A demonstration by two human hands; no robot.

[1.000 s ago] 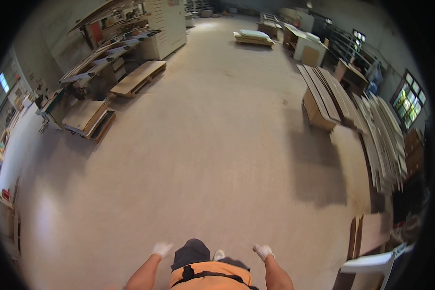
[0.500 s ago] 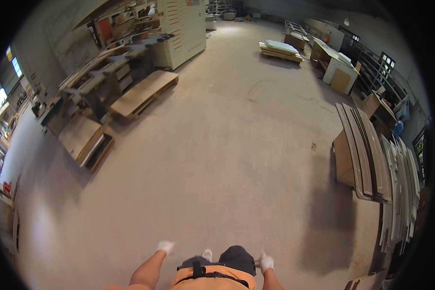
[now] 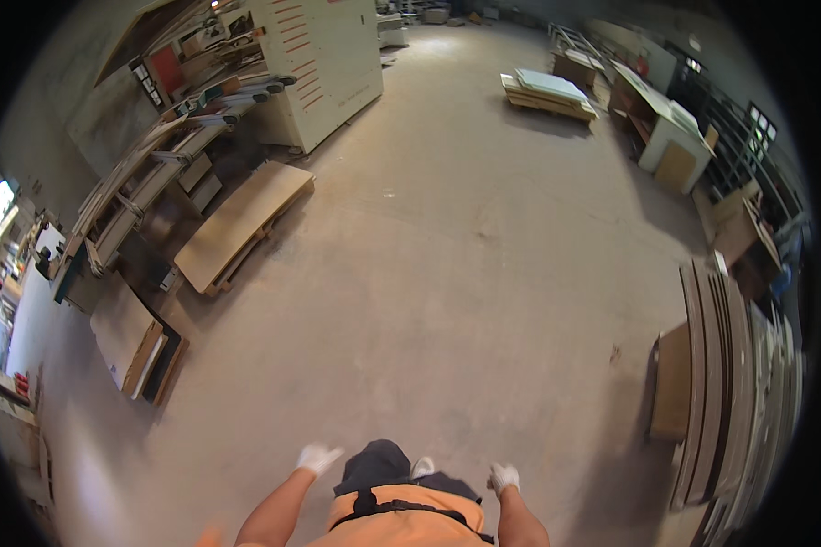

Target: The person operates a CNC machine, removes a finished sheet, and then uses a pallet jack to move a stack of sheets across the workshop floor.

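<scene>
My left hand [image 3: 318,458], in a white glove, hangs beside my dark shorts with its fingers stretched loosely toward the right and nothing in it. On the other side my right hand [image 3: 504,478], also white-gloved, hangs away from my body. Its fingers are loosely bent and apart, and it holds nothing that I can see. Both hands are over the bare concrete floor [image 3: 410,328], touching none of the things around. An orange top with a black belt [image 3: 401,507] and one light shoe [image 3: 422,467] show between my arms.
To the left lie a low stack of tan boards [image 3: 246,223] and a smaller board stack [image 3: 123,333], beside a roller-topped machine with a tall pale cabinet [image 3: 324,73]. Upright brown panels [image 3: 716,383] line the right. A pallet of white-topped sheets [image 3: 549,91] lies farther ahead.
I have moved forward over the floor; the stacks and panels on both sides have come nearer and lower in view. My legs have swapped in stride, and both hands have swung slightly.
</scene>
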